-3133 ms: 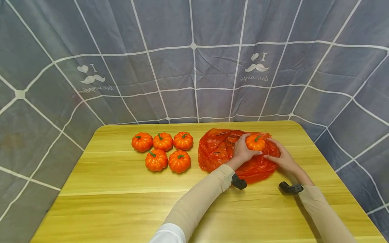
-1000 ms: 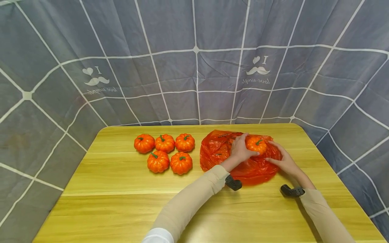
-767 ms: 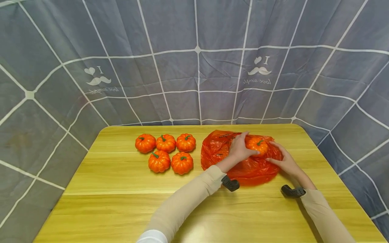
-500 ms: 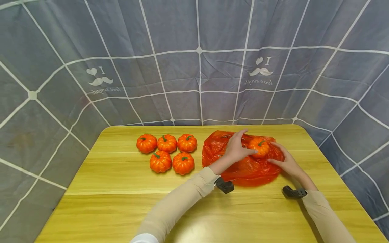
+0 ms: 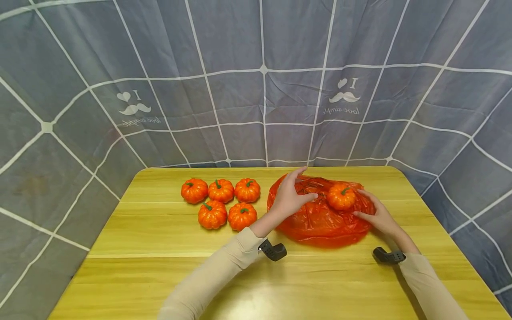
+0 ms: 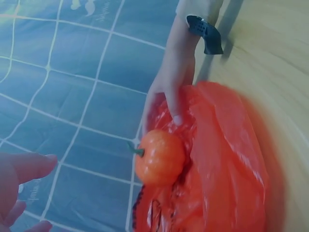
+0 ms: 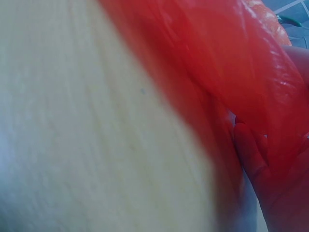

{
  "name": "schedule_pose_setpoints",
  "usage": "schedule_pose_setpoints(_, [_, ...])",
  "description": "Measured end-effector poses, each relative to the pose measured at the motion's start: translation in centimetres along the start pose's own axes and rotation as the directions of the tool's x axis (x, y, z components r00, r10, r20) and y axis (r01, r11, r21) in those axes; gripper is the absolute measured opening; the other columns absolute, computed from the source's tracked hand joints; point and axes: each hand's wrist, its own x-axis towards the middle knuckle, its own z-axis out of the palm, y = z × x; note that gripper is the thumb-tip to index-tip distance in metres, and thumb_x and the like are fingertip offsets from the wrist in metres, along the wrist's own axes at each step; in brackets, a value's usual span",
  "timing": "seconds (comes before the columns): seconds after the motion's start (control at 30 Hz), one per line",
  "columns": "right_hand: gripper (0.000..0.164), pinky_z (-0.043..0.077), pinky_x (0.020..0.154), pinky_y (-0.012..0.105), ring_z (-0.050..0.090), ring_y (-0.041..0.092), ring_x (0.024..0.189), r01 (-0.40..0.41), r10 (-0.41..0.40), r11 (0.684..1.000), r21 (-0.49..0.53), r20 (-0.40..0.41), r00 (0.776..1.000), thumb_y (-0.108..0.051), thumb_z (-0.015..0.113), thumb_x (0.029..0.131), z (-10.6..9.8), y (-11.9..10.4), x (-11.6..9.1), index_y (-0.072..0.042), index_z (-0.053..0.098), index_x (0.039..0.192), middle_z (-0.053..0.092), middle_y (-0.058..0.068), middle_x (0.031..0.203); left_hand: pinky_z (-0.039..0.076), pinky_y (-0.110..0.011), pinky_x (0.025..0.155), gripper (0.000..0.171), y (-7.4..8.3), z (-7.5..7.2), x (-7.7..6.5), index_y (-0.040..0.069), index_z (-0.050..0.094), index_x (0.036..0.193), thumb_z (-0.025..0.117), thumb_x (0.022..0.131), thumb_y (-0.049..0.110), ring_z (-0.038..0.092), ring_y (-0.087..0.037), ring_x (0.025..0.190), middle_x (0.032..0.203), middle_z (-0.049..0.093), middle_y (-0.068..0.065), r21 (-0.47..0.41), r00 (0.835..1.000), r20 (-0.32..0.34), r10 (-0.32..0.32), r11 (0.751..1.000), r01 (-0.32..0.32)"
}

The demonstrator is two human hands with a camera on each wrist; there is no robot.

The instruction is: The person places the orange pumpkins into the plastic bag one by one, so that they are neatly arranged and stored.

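An orange toy pumpkin [image 5: 341, 197] with a green stem sits on a crumpled red plastic bag [image 5: 320, 226], toward the bag's right end. My left hand [image 5: 289, 198] hovers over the bag's left part, thumb and fingers spread with nothing between them. In the left wrist view, a gap shows between its fingertips and the pumpkin. At the bag's right edge my right hand [image 5: 378, 215] holds the plastic, thumb on the near side and fingers reaching round behind. Red film covers part of that hand in the right wrist view.
Several more orange pumpkins [image 5: 212, 214] stand in two rows on the wooden table [image 5: 160, 240], left of the bag. A grey curtain [image 5: 224, 98] with white lines hangs behind the table and along its sides. Each wrist wears a black band.
My left hand has let go of the pumpkin and moved left and back from it. The pumpkin stays on the bag, slightly lower. My right hand keeps its place at the bag's right edge.
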Motion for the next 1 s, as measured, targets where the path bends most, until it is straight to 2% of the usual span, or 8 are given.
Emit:
schedule_pose_setpoints(0.07, [0.071,0.028,0.090,-0.004,0.029,-0.019,0.116,0.003,-0.003,1.000,0.004,0.000,1.000,-0.002,0.069,0.085,0.1,0.0,0.0,0.002,0.031,0.145,0.028,0.031,0.147,0.045,-0.040,0.101,0.071,-0.3,-0.8,-0.3,0.017,0.046,0.142,0.079,0.079,0.019,0.051,-0.026,0.124,0.140,0.051,-0.008,0.000,1.000,-0.024,0.014,1.000,-0.014])
schedule_pose_setpoints(0.1, [0.071,0.027,0.090,-0.004,0.029,-0.020,0.115,0.003,-0.003,1.000,0.001,0.000,1.000,-0.003,0.069,0.085,0.1,-0.1,0.0,0.002,0.032,0.145,0.028,0.031,0.147,0.045,-0.042,0.101,0.070,-0.4,-1.1,-0.4,0.016,0.047,0.141,0.079,0.079,0.018,0.051,-0.027,0.125,0.140,0.052,-0.009,-0.005,0.999,-0.036,0.024,1.000,-0.024])
schedule_pose_setpoints(0.3, [0.071,0.028,0.090,-0.003,0.032,-0.007,0.125,-0.011,0.011,1.000,-0.011,0.005,1.000,-0.005,0.069,0.086,0.2,-0.1,-0.1,-0.001,0.031,0.146,0.027,0.030,0.149,0.043,-0.047,0.103,0.069,-0.7,-3.4,-1.2,0.013,0.048,0.140,0.078,0.079,0.014,0.049,-0.032,0.127,0.139,0.052,-0.011,-0.066,0.999,-0.052,0.009,0.998,-0.012])
schedule_pose_setpoints(0.47, [0.071,0.029,0.090,-0.003,0.030,-0.019,0.116,0.006,-0.006,1.000,0.005,-0.002,1.000,-0.002,0.068,0.085,0.1,-0.1,0.0,0.001,0.031,0.145,0.027,0.032,0.147,0.045,-0.047,0.100,0.068,-0.8,-5.0,-1.6,0.013,0.047,0.140,0.077,0.079,0.012,0.051,-0.030,0.124,0.141,0.050,-0.008,-0.084,0.998,-0.057,-0.002,0.996,-0.003])
schedule_pose_setpoints(0.67, [0.071,0.026,0.089,-0.004,0.026,-0.020,0.116,0.005,-0.005,1.000,-0.016,0.000,1.000,-0.003,0.068,0.086,0.0,0.0,-0.1,0.000,0.031,0.146,0.027,0.031,0.148,0.043,-0.051,0.101,0.068,-1.2,-6.9,-2.2,0.015,0.046,0.141,0.077,0.080,0.012,0.050,-0.032,0.124,0.143,0.048,-0.010,-0.062,0.996,-0.085,-0.007,0.998,0.002])
schedule_pose_setpoints(1.0, [0.070,0.030,0.088,-0.003,0.032,-0.021,0.112,0.029,-0.029,0.999,-0.017,-0.008,1.000,-0.002,0.068,0.085,0.1,0.0,-0.1,0.002,0.032,0.145,0.030,0.033,0.143,0.044,-0.048,0.101,0.066,-2.7,-9.8,-3.0,0.013,0.048,0.138,0.078,0.079,0.010,0.051,-0.032,0.123,0.140,0.051,-0.008,-0.004,0.988,-0.152,-0.015,1.000,0.015])
